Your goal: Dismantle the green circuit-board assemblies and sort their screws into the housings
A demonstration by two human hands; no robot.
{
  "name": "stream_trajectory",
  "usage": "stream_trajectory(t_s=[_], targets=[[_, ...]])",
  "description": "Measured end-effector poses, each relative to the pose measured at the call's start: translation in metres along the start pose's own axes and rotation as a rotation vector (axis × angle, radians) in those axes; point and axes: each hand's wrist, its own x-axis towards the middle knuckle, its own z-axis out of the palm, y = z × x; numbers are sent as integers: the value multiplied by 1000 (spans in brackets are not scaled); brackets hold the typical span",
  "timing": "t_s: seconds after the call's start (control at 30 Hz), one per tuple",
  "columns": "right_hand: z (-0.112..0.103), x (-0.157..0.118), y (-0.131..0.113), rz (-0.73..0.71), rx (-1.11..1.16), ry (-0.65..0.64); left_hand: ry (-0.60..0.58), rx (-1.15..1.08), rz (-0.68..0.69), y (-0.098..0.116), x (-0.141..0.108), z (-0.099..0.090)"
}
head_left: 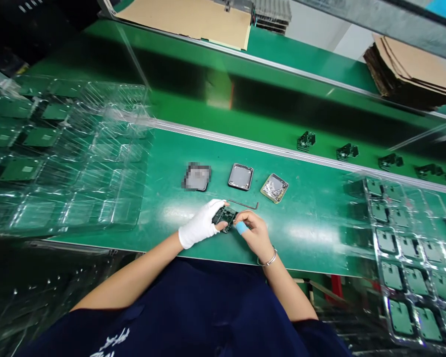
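- The small circuit board is resting between your two hands, just above the near part of the green table.
- You are probably doing fine work at the board's right edge; for the next move, it is seemingly needing a steady hold and light fingertips.
- Your gloved left hand is grasping the board, the thumb on the near side and the fingers on the far side, opening only as wide as the board.
- Your right hand is bending its fingers close together and touching the right edge; I cannot tell whether they are pinching some small part.
- Just beyond the board, a bent metal key is lying untouched.
- Farther away, a blurred square piece, a grey square cover and a shiny square case are lying in a row.
- Clear plastic trays are standing at both sides, on the left and the right.
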Motion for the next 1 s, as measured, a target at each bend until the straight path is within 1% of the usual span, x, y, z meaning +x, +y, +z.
stream_trajectory(t_s=[0.07,0.1,0.17,0.23,0.37,0.63,0.73,0.9,1.0], targets=[[-2,-1,-2,-130,-113,56,52,19,18,10,-3,4],[-3,-1,-3,-193,-170,58,64,38,24,15,-5,5],[-3,0,-4,-290,-272,25,69,85,26,25,-6,3],[-2,1,-3,-340,-353,-10,72,124,15,33,-7,1],[1,3,-2,-364,-429,-33,71,160,-9,41,-8,-1],[0,3,-6,-388,-469,-46,58,178,-7,41,-8,-2],[-1,4,-5,-405,-518,-78,60,243,27,40,-9,-2],[-3,5,-2,-382,-558,-118,83,386,154,39,-8,-2],[-1,4,-4,-332,-460,-94,80,323,151,39,-9,-3]])
